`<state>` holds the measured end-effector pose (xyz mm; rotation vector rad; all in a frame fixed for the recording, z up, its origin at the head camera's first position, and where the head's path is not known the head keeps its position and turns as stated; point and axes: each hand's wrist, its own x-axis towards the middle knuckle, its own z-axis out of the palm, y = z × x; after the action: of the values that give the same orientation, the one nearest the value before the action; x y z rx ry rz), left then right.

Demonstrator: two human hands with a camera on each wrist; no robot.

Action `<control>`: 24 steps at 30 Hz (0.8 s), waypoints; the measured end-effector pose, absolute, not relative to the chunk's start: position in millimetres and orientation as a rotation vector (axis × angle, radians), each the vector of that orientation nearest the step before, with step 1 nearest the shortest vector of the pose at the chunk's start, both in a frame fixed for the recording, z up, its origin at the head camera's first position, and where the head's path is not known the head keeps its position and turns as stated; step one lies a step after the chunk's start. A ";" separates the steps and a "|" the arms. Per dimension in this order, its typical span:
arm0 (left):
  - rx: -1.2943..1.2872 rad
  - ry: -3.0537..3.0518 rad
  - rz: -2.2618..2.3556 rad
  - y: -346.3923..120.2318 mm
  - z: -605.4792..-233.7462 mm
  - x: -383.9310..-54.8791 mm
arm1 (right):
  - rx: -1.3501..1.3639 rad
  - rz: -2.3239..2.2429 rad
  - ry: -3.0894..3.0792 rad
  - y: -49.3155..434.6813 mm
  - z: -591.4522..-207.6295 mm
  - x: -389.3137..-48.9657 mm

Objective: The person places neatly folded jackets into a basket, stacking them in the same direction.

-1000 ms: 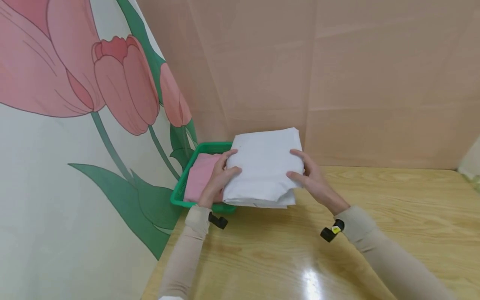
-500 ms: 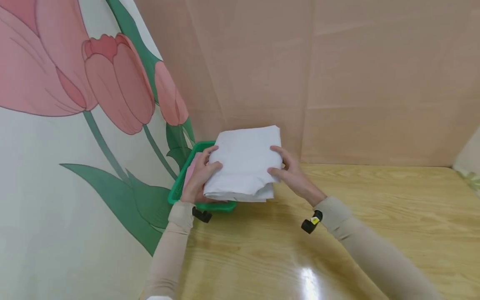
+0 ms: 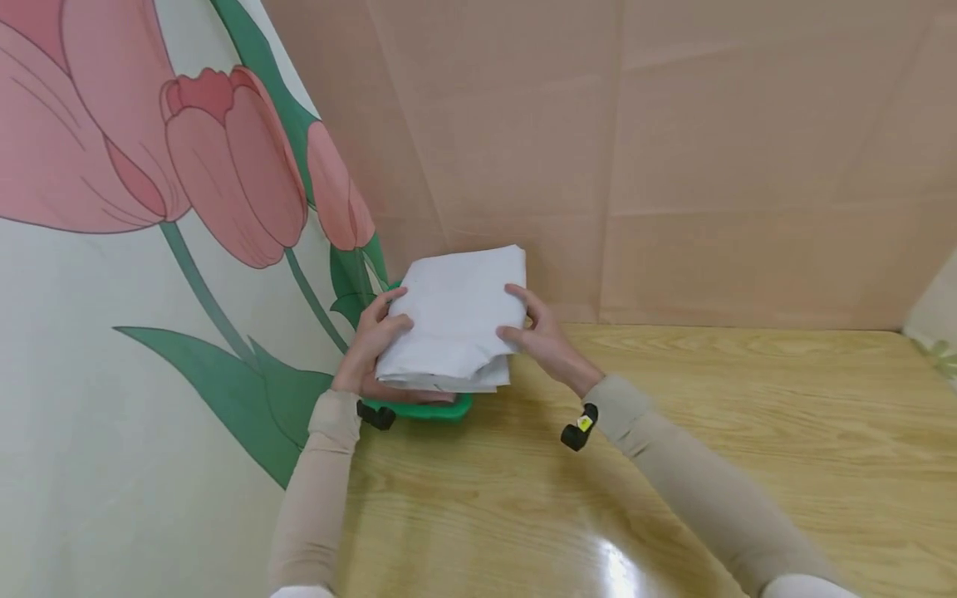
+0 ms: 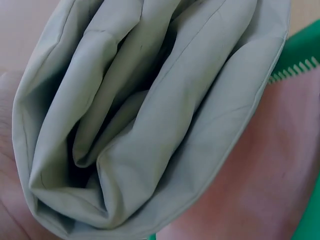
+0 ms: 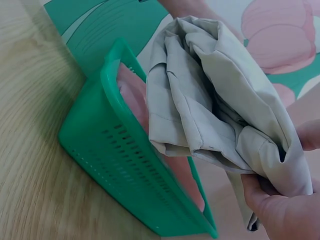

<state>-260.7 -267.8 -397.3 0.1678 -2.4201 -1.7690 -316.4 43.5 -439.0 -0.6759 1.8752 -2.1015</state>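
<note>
A thick folded white cloth (image 3: 456, 307) hangs over the green plastic basket (image 3: 426, 410), hiding most of it in the head view. My left hand (image 3: 374, 336) grips the cloth's left side, thumb on top. On the opposite side my right hand (image 3: 546, 339) holds it the same way, its fingers partly beneath. The cloth's rolled inner layers (image 4: 130, 120) fill the left wrist view. In the right wrist view the basket (image 5: 120, 165) stands below the cloth, with pink cloth (image 5: 132, 90) lying inside it.
The basket stands on a wood-grain table (image 3: 673, 432), close to the left wall (image 3: 187, 399) painted with tulips. A beige sheet (image 3: 673, 166) hangs behind the table.
Both hands have carried the folded white cloth leftward, from the basket's right side to over it. The pink cloth in the basket is now mostly covered in the head view.
</note>
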 end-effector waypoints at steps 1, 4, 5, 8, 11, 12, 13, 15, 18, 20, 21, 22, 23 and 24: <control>0.177 -2.431 -1.739 -270.6 -395.9 -261.9 | -0.664 -2.098 1.875 39.5 -439.1 -317.5; 0.212 -2.466 -1.681 -278.8 -393.4 -263.7 | -0.650 -2.087 1.867 28.2 -439.3 -321.0; 0.227 -2.476 -1.663 -281.7 -392.8 -264.3 | -0.647 -2.087 1.859 24.4 -439.4 -322.0; 0.287 -2.504 -1.602 -290.8 -394.0 -267.5 | -0.634 -2.075 1.851 13.9 -439.8 -324.1; 0.320 -2.510 -1.571 -298.6 -394.9 -267.8 | -0.625 -2.069 1.839 4.0 -441.7 -325.2; 0.332 -2.510 -1.564 -301.1 -395.7 -268.2 | -0.626 -2.067 1.836 0.8 -442.4 -325.4; 0.341 -2.511 -1.556 -303.8 -396.7 -268.5 | -0.627 -2.069 1.831 -2.5 -443.3 -326.0; 0.356 -2.513 -1.553 -308.4 -396.4 -267.1 | -0.626 -2.067 1.828 -9.4 -444.8 -326.4; 0.400 -2.533 -1.537 -317.0 -398.1 -268.6 | -0.618 -2.069 1.818 -20.6 -447.4 -327.4; 0.423 -2.553 -1.531 -322.6 -399.0 -267.9 | -0.592 -2.070 1.804 -28.1 -450.8 -327.1; 0.430 -2.565 -1.531 -325.3 -399.7 -267.6 | -0.578 -2.070 1.792 -31.5 -452.6 -326.5; 0.436 -2.577 -1.530 -327.8 -400.5 -267.0 | -0.567 -2.070 1.780 -34.7 -454.2 -325.8; 0.444 -2.591 -1.528 -330.3 -401.3 -266.2 | -0.555 -2.066 1.773 -37.9 -456.1 -324.9; 0.450 -2.601 -1.524 -332.6 -402.3 -265.4 | -0.547 -2.059 1.770 -40.9 -457.8 -323.8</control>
<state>-265.4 -332.6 -402.3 0.4498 -2.6013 -1.5244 -323.8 -40.9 -457.8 -0.5471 1.7696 -2.0592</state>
